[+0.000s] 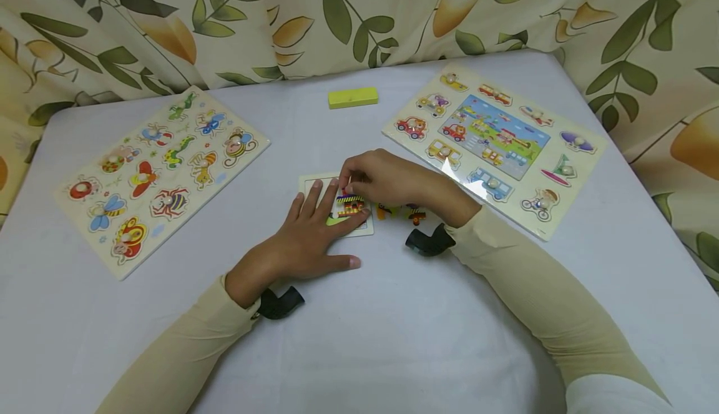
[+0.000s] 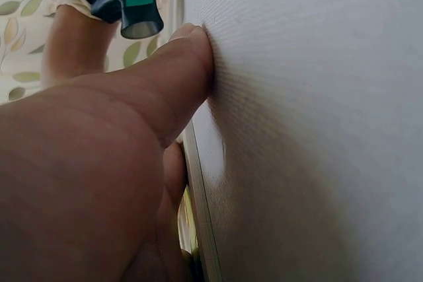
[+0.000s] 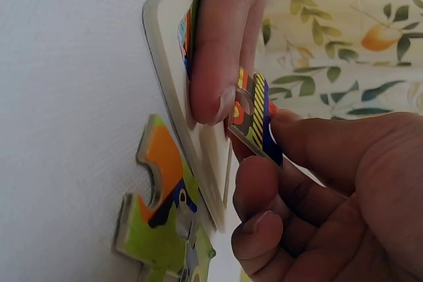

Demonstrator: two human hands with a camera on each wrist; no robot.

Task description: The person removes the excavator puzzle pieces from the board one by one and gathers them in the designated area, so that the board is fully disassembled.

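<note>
My left hand point(image 1: 306, 239) lies spread, its straight fingers resting over a small wooden jigsaw board point(image 1: 366, 230) in the middle of the table. Some coloured pieces show on that board between finger and thumb. Between thumb and fingers, my right hand point(image 1: 393, 180) pinches a jigsaw piece point(image 3: 256, 118) with yellow-black stripes and a blue edge. The right wrist view has this piece tilted at the board's surface, close by a left fingertip. Loose jigsaw pieces point(image 3: 165, 219) in green and orange lie beside the board, partly under the right wrist in the head view.
A large peg puzzle board point(image 1: 216, 180) with insects lies at the left. Another peg puzzle board point(image 1: 542, 230) with vehicles sits at the right. A yellow-green block point(image 1: 352, 98) is at the back, before a leaf-patterned curtain point(image 1: 303, 2).
</note>
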